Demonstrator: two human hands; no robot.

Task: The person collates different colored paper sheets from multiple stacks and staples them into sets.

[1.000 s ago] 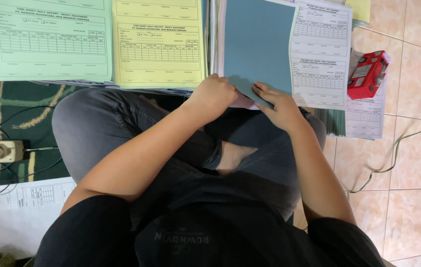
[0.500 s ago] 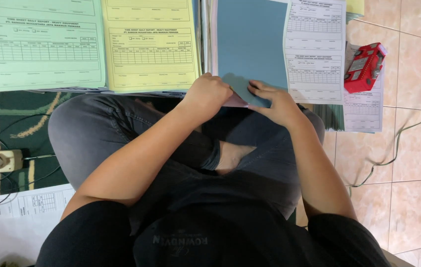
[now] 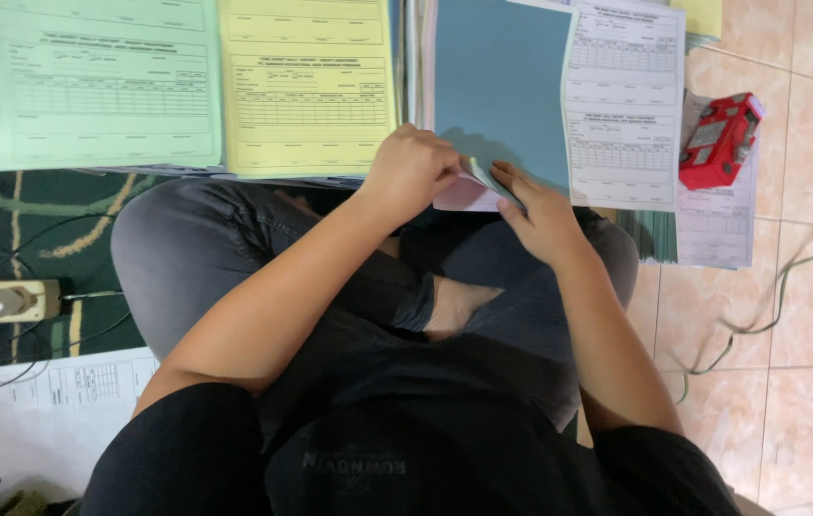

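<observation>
Seated cross-legged, you are working at the near edge of the blue sheet, which is lying on the floor ahead of your knees, between the yellow form and the white form. Your left hand is curling its fingers together over the sheet's lifted corner; your right hand is pinching that corner between thumb and fingertips. A red device is sitting right of the white form

Matt blue paper sheet, glossy red plastic stapler, smooth glazed floor tiles, grey denim jeans.
</observation>
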